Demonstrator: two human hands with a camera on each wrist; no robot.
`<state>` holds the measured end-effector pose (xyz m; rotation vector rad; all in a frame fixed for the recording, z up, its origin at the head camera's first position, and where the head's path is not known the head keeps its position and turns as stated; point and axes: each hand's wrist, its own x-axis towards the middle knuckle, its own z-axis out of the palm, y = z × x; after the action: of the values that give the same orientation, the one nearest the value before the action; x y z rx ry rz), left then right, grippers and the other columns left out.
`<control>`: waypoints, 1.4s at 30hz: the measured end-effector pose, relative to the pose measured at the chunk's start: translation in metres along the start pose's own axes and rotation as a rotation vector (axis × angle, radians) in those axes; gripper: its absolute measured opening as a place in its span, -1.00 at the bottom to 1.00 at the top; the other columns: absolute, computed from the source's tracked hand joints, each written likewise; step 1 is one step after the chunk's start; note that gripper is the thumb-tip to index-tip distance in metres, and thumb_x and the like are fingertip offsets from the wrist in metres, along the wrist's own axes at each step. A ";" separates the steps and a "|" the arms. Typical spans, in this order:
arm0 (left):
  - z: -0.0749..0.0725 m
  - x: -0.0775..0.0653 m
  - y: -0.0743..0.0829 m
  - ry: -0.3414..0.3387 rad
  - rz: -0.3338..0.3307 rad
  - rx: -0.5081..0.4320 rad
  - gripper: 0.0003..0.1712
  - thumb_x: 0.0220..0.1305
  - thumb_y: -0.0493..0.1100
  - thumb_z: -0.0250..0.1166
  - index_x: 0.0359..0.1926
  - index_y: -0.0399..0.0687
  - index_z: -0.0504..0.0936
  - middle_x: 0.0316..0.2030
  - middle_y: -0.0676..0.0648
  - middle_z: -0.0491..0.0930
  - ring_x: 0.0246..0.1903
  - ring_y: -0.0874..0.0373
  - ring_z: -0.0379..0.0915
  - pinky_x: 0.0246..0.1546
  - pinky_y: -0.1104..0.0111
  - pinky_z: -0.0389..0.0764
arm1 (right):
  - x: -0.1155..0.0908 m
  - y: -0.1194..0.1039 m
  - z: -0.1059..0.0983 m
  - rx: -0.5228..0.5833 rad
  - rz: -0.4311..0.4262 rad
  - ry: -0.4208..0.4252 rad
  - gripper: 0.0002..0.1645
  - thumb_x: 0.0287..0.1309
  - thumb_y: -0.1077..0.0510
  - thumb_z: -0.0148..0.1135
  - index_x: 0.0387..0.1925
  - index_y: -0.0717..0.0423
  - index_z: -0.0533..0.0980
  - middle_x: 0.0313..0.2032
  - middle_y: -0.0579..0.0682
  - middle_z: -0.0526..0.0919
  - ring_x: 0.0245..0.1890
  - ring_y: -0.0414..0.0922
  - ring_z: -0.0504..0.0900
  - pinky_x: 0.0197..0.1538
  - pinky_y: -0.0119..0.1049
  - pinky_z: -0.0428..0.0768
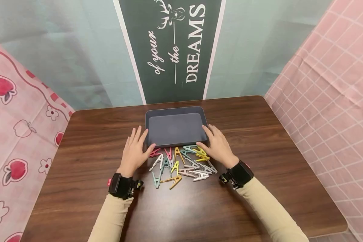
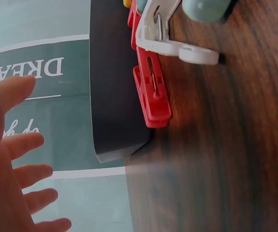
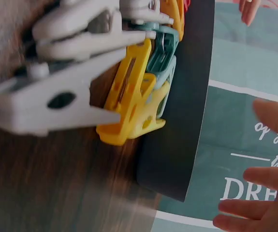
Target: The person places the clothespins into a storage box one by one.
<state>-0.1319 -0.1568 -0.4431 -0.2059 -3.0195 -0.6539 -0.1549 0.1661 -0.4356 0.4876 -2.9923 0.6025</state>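
Note:
A dark grey rectangular tray (image 1: 175, 129) lies on the wooden table with nothing in it. My left hand (image 1: 135, 151), fingers spread, is beside the tray's left front corner; my right hand (image 1: 219, 146) is at the right front corner in the same way. Neither hand holds anything. Along the tray's front side lies a loose pile of clothespins in several colours. A red clothespin (image 2: 153, 89) lies against the tray wall in the left wrist view. Yellow clothespins (image 3: 129, 99) and a light grey clothespin (image 3: 56, 99) show close up in the right wrist view.
The brown table (image 1: 78, 174) reaches to a green-grey curtain (image 1: 93, 67) with white lettering behind the tray. Pink patterned cloth (image 1: 21, 127) hangs at the left, and pink checked cloth (image 1: 326, 101) at the right.

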 end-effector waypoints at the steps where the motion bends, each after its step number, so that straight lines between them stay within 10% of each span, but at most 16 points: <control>1: 0.001 0.000 0.000 0.004 0.003 -0.011 -0.19 0.35 0.21 0.08 0.48 0.00 0.12 0.52 -0.22 -0.03 0.54 -0.17 -0.19 0.52 -0.17 0.03 | -0.001 -0.001 0.000 0.004 -0.012 0.008 -0.14 0.22 -0.18 0.20 0.41 0.14 0.21 0.34 0.33 0.31 0.36 0.24 0.30 0.35 0.23 0.39; 12: 0.007 -0.004 -0.005 0.057 -0.029 -0.201 -0.33 0.41 0.00 0.09 0.44 -0.15 0.20 0.43 -0.26 0.23 0.48 -0.16 0.05 0.48 -0.10 0.18 | -0.009 -0.004 0.009 0.053 -0.038 0.066 -0.66 0.10 0.12 0.36 -0.16 0.28 0.58 -0.29 0.14 0.60 -0.29 0.00 0.58 -0.30 -0.13 0.62; 24: 0.017 -0.002 -0.012 0.071 -0.044 -0.318 -0.37 0.40 -0.06 0.12 0.41 -0.17 0.25 0.40 -0.34 0.24 0.41 -0.25 0.15 0.40 -0.16 0.28 | -0.006 -0.001 0.025 0.018 0.040 -0.102 -0.57 0.08 0.13 0.37 -0.07 0.34 0.59 -0.18 0.23 0.68 -0.21 0.07 0.69 -0.16 -0.07 0.70; 42: 0.027 0.007 -0.020 0.060 -0.162 -0.551 -0.40 0.40 -0.14 0.12 0.39 -0.20 0.26 0.35 -0.34 0.33 0.36 -0.22 0.26 0.41 -0.07 0.32 | -0.003 -0.006 0.035 0.024 0.059 -0.088 -0.70 0.06 0.14 0.39 -0.20 0.26 0.65 -0.32 0.16 0.69 -0.38 0.00 0.66 -0.38 -0.20 0.63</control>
<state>-0.1424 -0.1628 -0.4758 0.0442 -2.7437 -1.4651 -0.1498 0.1486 -0.4659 0.4406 -3.0960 0.6383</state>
